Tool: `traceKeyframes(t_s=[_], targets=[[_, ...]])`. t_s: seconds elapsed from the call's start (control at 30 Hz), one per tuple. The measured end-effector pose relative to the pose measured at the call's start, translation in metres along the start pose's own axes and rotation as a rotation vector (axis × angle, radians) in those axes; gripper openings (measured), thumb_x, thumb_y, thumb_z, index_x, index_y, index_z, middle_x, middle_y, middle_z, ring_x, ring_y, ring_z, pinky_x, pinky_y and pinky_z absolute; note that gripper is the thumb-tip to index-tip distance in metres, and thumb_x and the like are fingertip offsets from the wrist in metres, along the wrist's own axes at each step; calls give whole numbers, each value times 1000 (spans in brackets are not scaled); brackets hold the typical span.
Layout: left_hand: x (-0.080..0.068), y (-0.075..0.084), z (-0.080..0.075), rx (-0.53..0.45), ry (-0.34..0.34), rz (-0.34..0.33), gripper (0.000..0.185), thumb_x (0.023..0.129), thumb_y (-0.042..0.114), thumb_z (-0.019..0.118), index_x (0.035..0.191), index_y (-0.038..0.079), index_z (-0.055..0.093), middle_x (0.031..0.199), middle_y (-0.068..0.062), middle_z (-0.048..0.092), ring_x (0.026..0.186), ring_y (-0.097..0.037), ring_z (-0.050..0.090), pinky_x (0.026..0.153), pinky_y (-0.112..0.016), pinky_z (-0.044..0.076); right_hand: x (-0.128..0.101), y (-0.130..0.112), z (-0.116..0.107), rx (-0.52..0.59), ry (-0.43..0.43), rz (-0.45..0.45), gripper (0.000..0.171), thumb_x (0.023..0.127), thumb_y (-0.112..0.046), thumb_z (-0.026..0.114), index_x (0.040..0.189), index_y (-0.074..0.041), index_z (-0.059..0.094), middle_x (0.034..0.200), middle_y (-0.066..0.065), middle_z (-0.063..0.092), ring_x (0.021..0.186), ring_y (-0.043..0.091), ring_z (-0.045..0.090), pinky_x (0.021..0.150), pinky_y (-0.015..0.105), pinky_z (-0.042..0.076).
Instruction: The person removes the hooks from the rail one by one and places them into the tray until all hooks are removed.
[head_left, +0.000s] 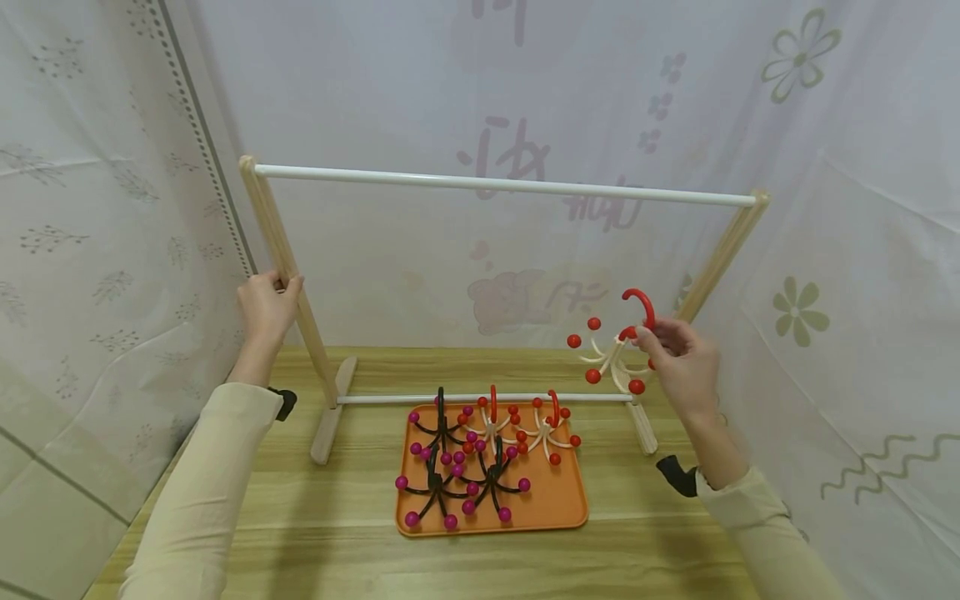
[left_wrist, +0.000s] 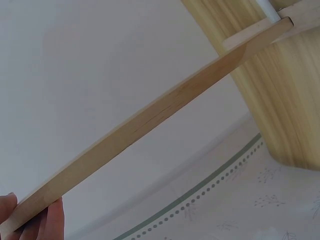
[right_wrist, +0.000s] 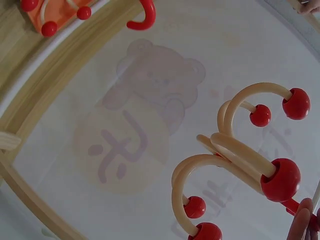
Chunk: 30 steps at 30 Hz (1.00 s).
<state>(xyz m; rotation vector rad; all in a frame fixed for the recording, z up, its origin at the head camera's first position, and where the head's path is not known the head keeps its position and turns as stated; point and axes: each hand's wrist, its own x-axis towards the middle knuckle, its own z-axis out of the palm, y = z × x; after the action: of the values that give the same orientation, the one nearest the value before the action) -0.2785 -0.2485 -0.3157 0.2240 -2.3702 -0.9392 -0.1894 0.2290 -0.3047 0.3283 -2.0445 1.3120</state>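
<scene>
The left hand (head_left: 266, 307) is gripping the left post (head_left: 288, 275) of the wooden rack. The right hand (head_left: 678, 358) is pinching a red-hooked hanger (head_left: 618, 346) above the rack's right foot, right of the orange tray (head_left: 555, 504).

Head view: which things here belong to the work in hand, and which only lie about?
In use:
- left hand gripping the rack's left post
- right hand pinching a cream hanger with red balls
- white top rail

Lying about:
- orange tray
- black hangers and cream hangers in it
- wooden table
</scene>
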Motion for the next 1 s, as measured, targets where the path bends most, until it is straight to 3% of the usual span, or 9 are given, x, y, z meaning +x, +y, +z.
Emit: traceKeyframes(t_s=[0.33, 0.67, 1.0], targets=[[0, 0, 1, 7, -6, -9, 33, 91, 22, 49, 68, -2, 50, 81, -23, 61, 56, -19, 44, 44, -24, 33, -20, 5, 5, 13, -41, 117, 13, 78, 1, 64, 87, 9, 59, 74, 20, 62, 60, 7, 58, 50, 16, 44], [1, -2, 1, 16, -3, -10, 33, 91, 23, 49, 68, -1, 49, 76, -20, 60, 52, -15, 40, 42, -24, 32, -41, 13, 12, 126, -70, 202, 15, 81, -3, 63, 88, 9, 58, 73, 24, 61, 60, 8, 59, 51, 21, 46], [1, -2, 1, 16, 1, -8, 34, 91, 24, 49, 68, -1, 51, 78, -21, 60, 53, -16, 41, 43, -25, 33, -64, 31, 15, 164, -196, 167, 9, 79, 3, 62, 84, 8, 58, 72, 23, 61, 60, 15, 61, 46, 20, 44]])
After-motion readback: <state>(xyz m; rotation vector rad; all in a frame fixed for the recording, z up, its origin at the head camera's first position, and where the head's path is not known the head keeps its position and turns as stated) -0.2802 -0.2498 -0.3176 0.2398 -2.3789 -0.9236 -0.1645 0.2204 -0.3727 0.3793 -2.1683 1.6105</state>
